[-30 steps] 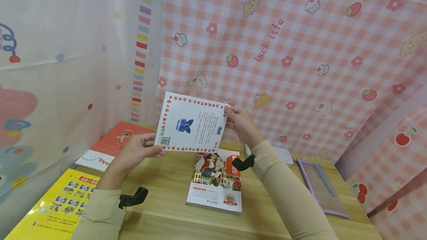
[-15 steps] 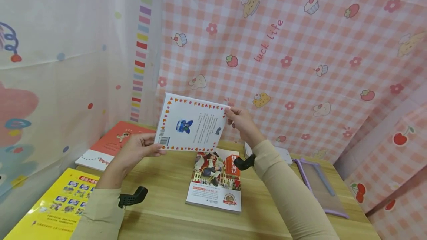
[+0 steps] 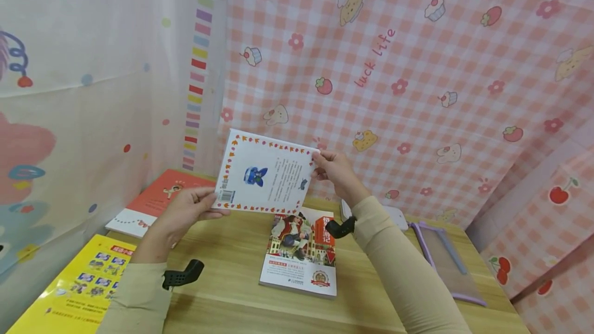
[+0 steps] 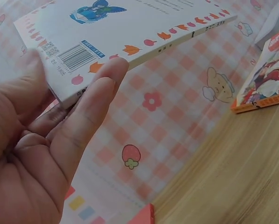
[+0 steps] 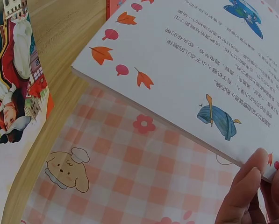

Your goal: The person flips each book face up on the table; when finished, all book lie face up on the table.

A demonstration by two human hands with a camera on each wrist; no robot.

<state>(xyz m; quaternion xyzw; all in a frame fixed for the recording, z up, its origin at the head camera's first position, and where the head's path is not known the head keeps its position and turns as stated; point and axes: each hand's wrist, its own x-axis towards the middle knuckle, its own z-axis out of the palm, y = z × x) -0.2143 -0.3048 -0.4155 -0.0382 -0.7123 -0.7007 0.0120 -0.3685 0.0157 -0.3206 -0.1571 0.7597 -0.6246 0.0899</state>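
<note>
A thin white book (image 3: 266, 171) is held up above the table, its back cover with a leaf border, blue butterfly and barcode showing. My left hand (image 3: 192, 207) pinches its lower left corner, the thumb beside the barcode in the left wrist view, where the fingers (image 4: 83, 116) lie along the spine. At the upper right corner my right hand (image 3: 336, 171) pinches the book between thumb and fingers. Below it on the table lies another book (image 3: 299, 269), its cover showing a figure in a red coat; the raised book overlaps its top edge in the head view.
On the left of the wooden table (image 3: 218, 293) lie a red-and-white book (image 3: 153, 197) and a yellow book (image 3: 69, 282). A purple-edged mesh pouch (image 3: 447, 262) and a white object (image 3: 394, 215) lie at the right. A pink checked curtain (image 3: 408, 66) hangs behind.
The left thumb has shifted from the book's lower edge up to its left corner by the barcode. The book and the right hand stay almost in place.
</note>
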